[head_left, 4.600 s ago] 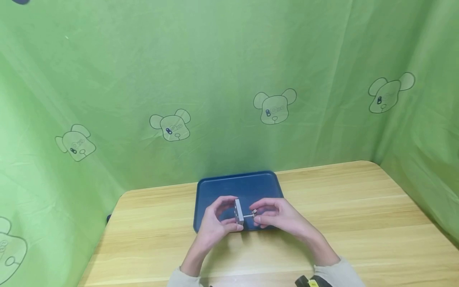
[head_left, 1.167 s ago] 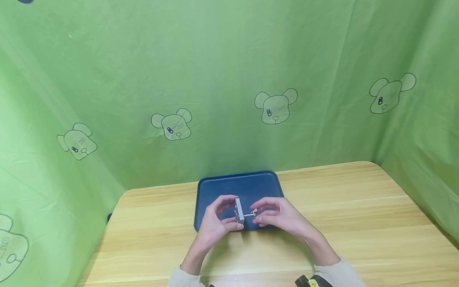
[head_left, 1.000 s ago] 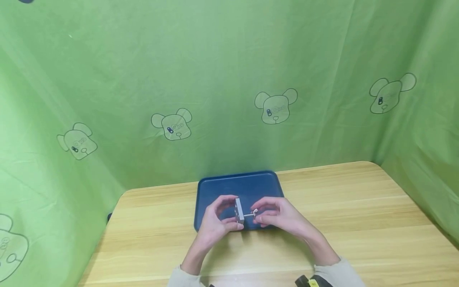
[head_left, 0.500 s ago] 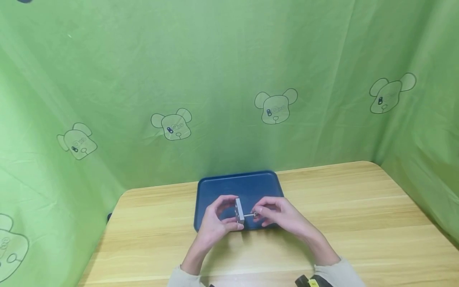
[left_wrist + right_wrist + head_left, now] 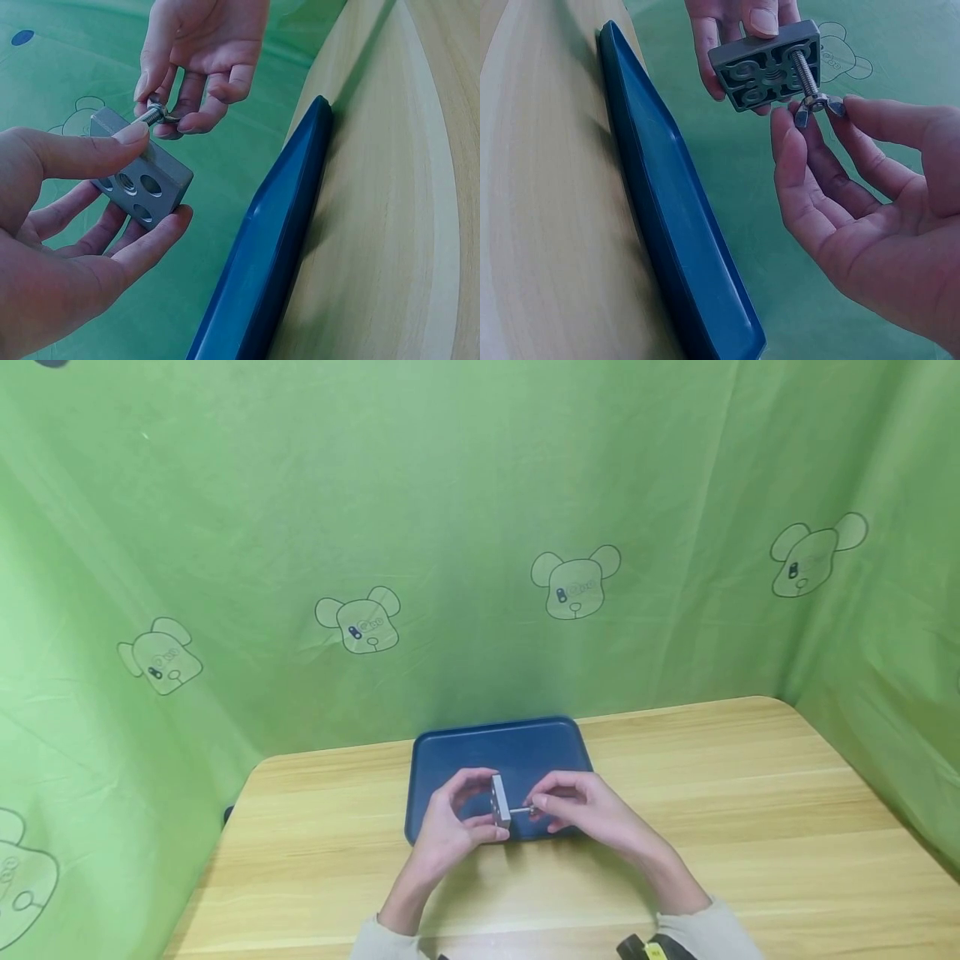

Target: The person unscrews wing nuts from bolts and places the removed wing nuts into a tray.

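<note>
My left hand (image 5: pixel 82 217) pinches a grey metal block (image 5: pixel 146 180) by its edges, thumb on one side and fingers on the other. Round holes show in the face turned to the left wrist camera; the opposite face, in the right wrist view, has recessed ribs. A threaded bolt (image 5: pixel 804 73) sticks out of that ribbed face. At its outer end sits a silver wing nut (image 5: pixel 819 103), whose wings my right hand (image 5: pixel 877 187) pinches between thumb and fingers. Both hands (image 5: pixel 446 827) are held above the front part of the blue tray, the block upright between them.
The blue tray (image 5: pixel 487 745) lies on the wooden table (image 5: pixel 712 793) towards its back edge. Behind and at both sides hangs a green curtain (image 5: pixel 450 485) with bear-head prints. Dark wrist gear (image 5: pixel 652 948) shows at the right sleeve.
My right fingers have turned the wing nut, and its wings are now mostly covered in the head view. The right thumb has shifted upward over it. My left hand and the block stay put.
</note>
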A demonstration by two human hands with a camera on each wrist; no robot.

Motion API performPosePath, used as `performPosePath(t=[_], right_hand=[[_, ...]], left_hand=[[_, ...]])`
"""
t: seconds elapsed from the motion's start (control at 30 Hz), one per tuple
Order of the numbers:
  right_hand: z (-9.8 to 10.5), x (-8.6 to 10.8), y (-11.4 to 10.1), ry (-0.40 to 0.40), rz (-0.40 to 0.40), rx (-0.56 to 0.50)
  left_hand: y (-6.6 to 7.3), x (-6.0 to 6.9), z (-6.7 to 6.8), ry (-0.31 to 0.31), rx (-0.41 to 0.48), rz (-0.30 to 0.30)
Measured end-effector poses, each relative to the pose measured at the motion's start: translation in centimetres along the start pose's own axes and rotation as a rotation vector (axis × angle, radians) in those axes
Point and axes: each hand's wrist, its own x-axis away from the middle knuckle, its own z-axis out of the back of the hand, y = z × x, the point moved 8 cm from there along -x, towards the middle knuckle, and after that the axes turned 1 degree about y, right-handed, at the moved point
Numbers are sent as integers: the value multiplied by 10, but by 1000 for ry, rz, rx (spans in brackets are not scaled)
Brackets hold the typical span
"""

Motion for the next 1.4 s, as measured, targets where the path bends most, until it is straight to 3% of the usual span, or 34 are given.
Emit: performPosePath(t=[0.63, 1.4], right_hand=[[-1, 1, 3, -29, 17, -82], [-1, 0, 6, -34, -20, -84]], left_hand=[[-1, -1, -1, 2, -4, 1], [-1, 0, 0, 10, -10, 11]])
